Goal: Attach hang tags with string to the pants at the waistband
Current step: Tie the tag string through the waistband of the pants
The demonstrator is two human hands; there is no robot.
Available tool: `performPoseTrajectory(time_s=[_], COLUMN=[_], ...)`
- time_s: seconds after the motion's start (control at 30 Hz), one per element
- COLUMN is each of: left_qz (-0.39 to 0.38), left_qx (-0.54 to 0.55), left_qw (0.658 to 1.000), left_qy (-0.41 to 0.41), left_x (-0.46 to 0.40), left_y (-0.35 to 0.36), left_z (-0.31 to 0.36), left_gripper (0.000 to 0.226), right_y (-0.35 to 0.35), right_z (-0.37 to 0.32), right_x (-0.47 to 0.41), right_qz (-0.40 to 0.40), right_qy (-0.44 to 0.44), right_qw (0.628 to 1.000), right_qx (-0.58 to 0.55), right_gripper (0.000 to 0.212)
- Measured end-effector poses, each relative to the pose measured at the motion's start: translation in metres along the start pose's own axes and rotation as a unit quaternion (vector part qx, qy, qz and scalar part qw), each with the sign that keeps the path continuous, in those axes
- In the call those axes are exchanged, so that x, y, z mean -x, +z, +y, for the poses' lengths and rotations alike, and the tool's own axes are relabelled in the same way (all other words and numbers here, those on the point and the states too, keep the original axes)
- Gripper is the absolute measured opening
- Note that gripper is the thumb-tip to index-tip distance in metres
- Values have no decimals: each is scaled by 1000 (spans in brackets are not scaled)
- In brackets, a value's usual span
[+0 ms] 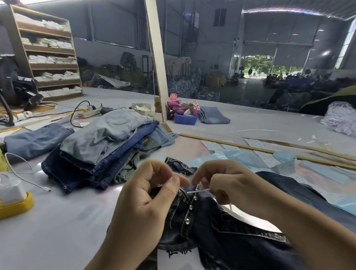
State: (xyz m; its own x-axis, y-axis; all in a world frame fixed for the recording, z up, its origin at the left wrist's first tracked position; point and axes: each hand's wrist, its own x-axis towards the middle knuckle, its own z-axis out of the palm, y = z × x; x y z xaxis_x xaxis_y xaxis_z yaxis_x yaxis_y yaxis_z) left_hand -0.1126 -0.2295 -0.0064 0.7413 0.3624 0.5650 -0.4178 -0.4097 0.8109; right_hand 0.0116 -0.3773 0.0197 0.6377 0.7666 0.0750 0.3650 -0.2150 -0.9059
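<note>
Dark blue jeans [229, 238] lie on the table in front of me, their studded waistband [186, 208] just under my hands. My left hand [148, 197] pinches one end of a white string [198, 190] over the waistband. My right hand [228, 184] pinches the same string a little to the right, and the string runs taut between them. A white hang tag [249, 219] lies on the jeans under my right wrist. Another white tag [179, 266] printed "103#" sits at the bottom edge.
A stack of folded jeans [110, 143] lies to the left. Light blue bags [240, 159] and white labels [266, 158] lie to the right, by wooden strips [255, 149]. A yellow-based box [4, 199] and a white cable [24, 173] sit at the near left. A blue bin [185, 118] stands farther back.
</note>
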Motion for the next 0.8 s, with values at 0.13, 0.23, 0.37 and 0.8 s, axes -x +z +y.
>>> performPoseTrajectory(time_s=[0.13,0.23,0.37,0.8], left_qz=[-19,-46,-101,-88], left_qx=[-30,-67,-147,-164], left_qw=[999,996,983,980], left_qy=[13,33,47,67], left_x=[-9,-14,-19,-22], left_y=[8,13,18,30], left_z=[6,9,7,16], left_gripper=[7,8,10,18], right_y=[-10,-19,-32,-19], right_z=[5,7,6,-2], right_x=[11,18,29,32], right_qz=[-42,-24,-35,3], right_qy=[10,12,32,-1], right_qw=[997,995,997,999], right_qx=[59,97,56,-38], right_gripper=[27,21,22,17])
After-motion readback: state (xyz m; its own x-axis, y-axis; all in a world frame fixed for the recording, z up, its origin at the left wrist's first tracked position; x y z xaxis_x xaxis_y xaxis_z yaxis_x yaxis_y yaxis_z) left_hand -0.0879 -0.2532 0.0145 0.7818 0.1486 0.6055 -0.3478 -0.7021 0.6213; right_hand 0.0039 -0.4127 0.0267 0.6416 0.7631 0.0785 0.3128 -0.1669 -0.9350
